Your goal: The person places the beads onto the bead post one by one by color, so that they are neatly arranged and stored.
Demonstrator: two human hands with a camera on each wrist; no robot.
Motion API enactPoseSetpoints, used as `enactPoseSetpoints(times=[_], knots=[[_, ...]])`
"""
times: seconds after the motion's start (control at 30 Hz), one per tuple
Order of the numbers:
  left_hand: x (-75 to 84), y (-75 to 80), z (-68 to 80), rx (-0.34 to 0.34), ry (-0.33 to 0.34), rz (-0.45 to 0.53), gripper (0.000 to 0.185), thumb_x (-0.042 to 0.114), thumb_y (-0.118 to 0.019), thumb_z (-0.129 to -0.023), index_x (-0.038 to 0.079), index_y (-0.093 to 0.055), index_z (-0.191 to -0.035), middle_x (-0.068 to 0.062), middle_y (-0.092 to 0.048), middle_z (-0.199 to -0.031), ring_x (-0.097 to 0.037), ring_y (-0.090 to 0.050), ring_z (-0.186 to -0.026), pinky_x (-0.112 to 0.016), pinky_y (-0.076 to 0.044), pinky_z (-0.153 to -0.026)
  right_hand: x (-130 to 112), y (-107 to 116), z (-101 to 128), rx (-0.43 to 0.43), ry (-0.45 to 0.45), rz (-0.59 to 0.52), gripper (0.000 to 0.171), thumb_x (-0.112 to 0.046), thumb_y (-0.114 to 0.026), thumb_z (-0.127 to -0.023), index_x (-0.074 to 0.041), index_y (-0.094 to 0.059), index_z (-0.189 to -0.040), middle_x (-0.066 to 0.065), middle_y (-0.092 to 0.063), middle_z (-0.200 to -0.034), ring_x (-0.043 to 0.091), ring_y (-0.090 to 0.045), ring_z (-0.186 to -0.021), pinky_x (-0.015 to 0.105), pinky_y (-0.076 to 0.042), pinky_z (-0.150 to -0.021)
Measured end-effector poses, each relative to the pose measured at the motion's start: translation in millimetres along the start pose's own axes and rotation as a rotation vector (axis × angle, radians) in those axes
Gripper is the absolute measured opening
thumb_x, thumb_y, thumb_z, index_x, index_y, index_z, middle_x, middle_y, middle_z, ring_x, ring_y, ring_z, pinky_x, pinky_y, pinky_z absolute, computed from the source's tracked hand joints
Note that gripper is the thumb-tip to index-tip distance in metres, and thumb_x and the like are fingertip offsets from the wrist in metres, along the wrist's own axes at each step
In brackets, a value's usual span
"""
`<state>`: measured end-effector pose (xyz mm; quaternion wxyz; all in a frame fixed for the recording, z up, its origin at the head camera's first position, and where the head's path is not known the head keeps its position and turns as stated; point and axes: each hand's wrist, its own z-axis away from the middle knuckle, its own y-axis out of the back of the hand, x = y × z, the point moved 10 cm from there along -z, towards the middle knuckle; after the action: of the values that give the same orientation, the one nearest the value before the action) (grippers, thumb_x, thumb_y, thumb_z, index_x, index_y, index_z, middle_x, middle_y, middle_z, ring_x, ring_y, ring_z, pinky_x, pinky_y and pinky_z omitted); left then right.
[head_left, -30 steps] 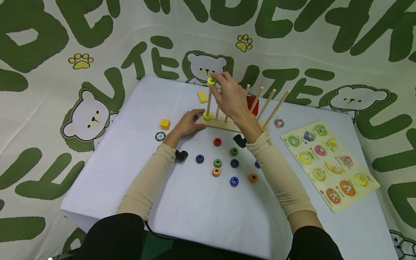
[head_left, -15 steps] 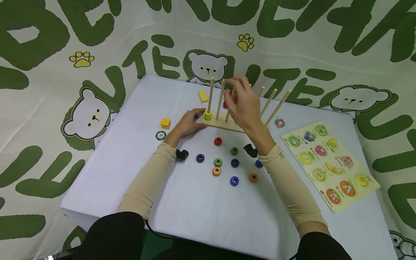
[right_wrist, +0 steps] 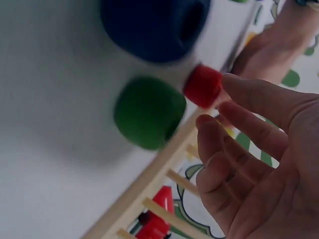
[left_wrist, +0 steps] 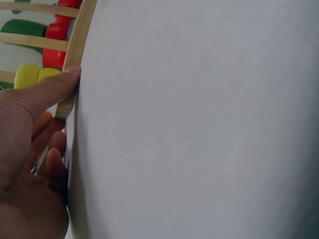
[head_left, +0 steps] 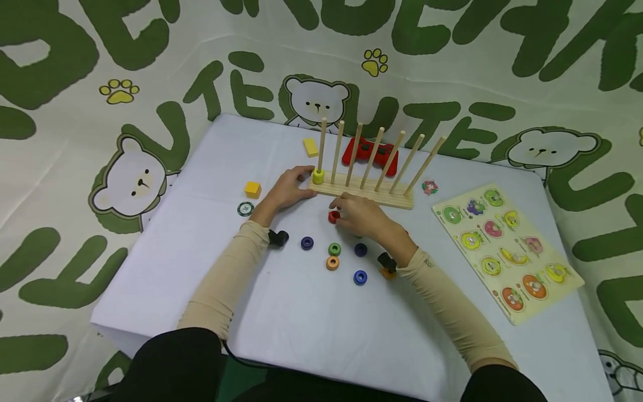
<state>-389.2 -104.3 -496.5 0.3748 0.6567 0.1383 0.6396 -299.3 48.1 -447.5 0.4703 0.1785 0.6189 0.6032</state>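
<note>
Rings lie scattered on the desk [head_left: 281,312] around our hands. Our right hand [head_left: 363,216] reaches down with its fingers [right_wrist: 249,94] nearly straight, and the fingertips touch the red ring [head_left: 334,216], which sits on the desk just in front of the peg rack [head_left: 366,190]; whether they pinch it we cannot tell, though they look relaxed and apart. In the right wrist view the red ring [right_wrist: 203,85] sits at the fingertips, with a green ring [right_wrist: 148,112] just beside it and a blue ring [right_wrist: 152,25] further out. Our left hand [head_left: 287,188] rests flat against the near end of the rack, thumb [left_wrist: 47,89] pressed along its wooden edge [left_wrist: 75,64], fingers loosely straight. A yellow ring [head_left: 318,177] sits at the foot of the peg nearest that hand. Toward us from the right hand lie an orange ring [head_left: 332,262], another green ring [head_left: 334,249] and another blue ring [head_left: 359,277]. Beyond the rack lies a red toy [head_left: 374,153]; well off to the right lies a puzzle board [head_left: 507,251].
</note>
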Motion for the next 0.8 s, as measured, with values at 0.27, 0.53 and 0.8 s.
enactPoseSetpoints(times=[0.27, 0.53, 0.8], knots=[[-0.2, 0.0, 1.0, 0.008, 0.003, 0.003, 0.077, 0.021, -0.083, -0.095, 0.011, -0.046, -0.162, -0.019, -0.056, -0.15, -0.035, -0.053, -0.135, -0.05, -0.045, -0.114, -6.3, -7.3, -4.0, 0.031, 0.048, 0.052, 0.03, -0.015, -0.08, -0.096, -0.009, -0.077, -0.125, 0.007, -0.073, -0.11, 0.02, -0.066, -0.094, 0.036, -0.057, -0.085], [-1.3, -0.4, 0.5, 0.004, 0.006, 0.0, 0.076, 0.021, -0.082, -0.096, 0.011, -0.045, -0.162, -0.021, -0.057, -0.148, -0.035, -0.053, -0.135, -0.051, -0.043, -0.116, -9.7, 52.5, 4.8, 0.243, 0.024, -0.051, 0.034, -0.018, -0.079, -0.099, -0.009, -0.074, -0.131, 0.01, -0.069, -0.121, 0.026, -0.068, -0.096, 0.038, -0.059, -0.081], [-2.7, -0.5, -0.4, 0.001, 0.012, 0.01, 0.077, 0.02, -0.083, -0.096, 0.012, -0.046, -0.162, -0.022, -0.058, -0.143, -0.035, -0.053, -0.132, -0.051, -0.044, -0.115, -25.5, 156.4, 20.6, 0.733, 0.125, -0.143, 0.034, -0.011, -0.08, -0.097, -0.001, -0.073, -0.129, 0.016, -0.068, -0.12, 0.03, -0.062, -0.083, 0.036, -0.051, -0.07]])
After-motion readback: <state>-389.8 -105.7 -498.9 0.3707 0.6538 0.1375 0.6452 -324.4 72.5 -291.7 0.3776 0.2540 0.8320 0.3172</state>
